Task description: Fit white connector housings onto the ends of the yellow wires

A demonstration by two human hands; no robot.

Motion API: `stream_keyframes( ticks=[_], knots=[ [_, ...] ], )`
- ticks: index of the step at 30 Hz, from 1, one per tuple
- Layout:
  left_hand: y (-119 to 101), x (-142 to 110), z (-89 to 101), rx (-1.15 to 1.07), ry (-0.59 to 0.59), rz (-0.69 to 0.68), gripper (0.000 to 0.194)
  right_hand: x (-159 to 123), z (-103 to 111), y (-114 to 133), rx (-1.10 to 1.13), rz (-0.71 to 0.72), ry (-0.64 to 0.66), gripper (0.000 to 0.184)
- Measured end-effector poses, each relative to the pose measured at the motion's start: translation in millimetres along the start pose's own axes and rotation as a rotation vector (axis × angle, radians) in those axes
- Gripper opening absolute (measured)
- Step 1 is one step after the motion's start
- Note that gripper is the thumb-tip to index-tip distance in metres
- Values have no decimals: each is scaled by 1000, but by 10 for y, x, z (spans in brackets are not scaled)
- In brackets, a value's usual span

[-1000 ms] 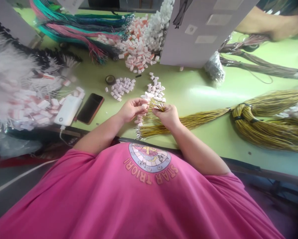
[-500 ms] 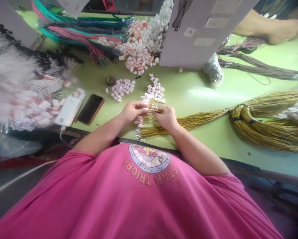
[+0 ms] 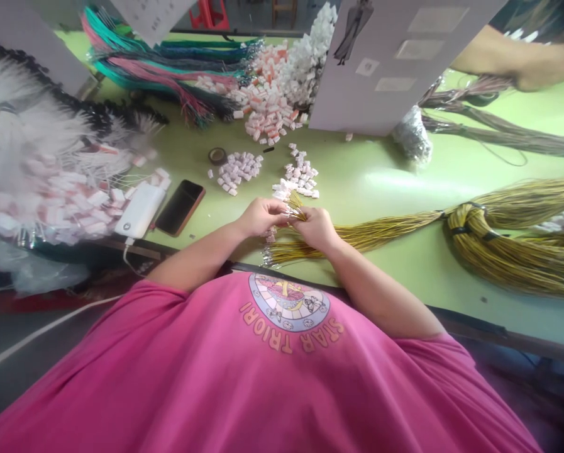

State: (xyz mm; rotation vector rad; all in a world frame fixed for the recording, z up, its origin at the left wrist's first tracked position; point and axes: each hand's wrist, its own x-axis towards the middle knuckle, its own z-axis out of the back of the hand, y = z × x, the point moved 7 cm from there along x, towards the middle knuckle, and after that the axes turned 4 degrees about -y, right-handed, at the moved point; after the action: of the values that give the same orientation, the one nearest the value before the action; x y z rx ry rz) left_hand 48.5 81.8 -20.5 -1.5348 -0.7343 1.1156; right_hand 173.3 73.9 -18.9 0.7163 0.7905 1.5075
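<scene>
My left hand (image 3: 261, 217) is closed in a pinch, its fingertips against the metal-tipped wire ends at my right hand. A small white connector seems to be in that pinch, mostly hidden by the fingers. My right hand (image 3: 317, 228) is closed around several yellow-and-black wires (image 3: 295, 201), their ends fanning out past the thumb. Under my right wrist runs the rest of the wire bundle (image 3: 376, 231), its silvery tips lying near the table's front edge. Just beyond my hands lies a loose pile of white connectors (image 3: 303, 176), with a second pile of connectors (image 3: 241, 170) to its left.
A phone (image 3: 180, 207) and a white power bank (image 3: 143, 204) lie at left, beside heaped white-wired connectors (image 3: 69, 201). A tape roll (image 3: 217, 155) sits farther back. Coiled yellow wires (image 3: 480, 229) rest at right. Behind a grey partition (image 3: 385, 69) is another person's arm (image 3: 508, 60).
My left fingertips have moved right, from just short of the wire ends to meeting them. My right hand keeps its hold on the wires. The whole view has shifted slightly.
</scene>
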Motion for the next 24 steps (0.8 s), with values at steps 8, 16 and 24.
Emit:
stream_keyframes(
  ticks=[8, 16, 24],
  knots=[
    [-353, 47, 693, 872, -223, -217, 23, 43, 196, 44, 185, 103, -130, 19],
    [-144, 250, 1360, 1214, -526, -59, 22, 15, 168, 22, 353, -23, -3, 20],
    [-356, 89, 877, 795, -337, -172, 14, -10, 202, 58, 419, -36, -13, 18]
  ],
)
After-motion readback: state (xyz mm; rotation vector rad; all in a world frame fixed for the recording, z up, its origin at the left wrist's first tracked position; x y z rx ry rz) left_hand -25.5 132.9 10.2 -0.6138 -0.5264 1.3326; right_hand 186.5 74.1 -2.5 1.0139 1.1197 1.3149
